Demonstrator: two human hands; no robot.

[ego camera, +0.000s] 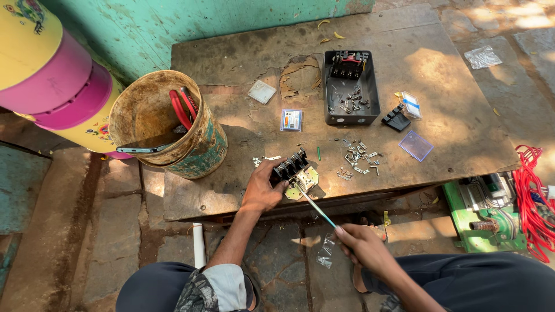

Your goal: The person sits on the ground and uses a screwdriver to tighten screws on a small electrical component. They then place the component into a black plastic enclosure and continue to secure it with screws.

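My left hand grips a black switch block with brass-coloured metal plates, held down near the front edge of a worn wooden table. My right hand, lower and to the right, holds a thin screwdriver with a light blue shaft. Its tip touches the metal plate of the switch block. Small metal screws and clips lie scattered just right of the block.
An open black metal box with parts inside sits at the table's back. A dented bucket at left holds red-handled pliers and a phone. Small plastic cases, a green machine and red wires are at right.
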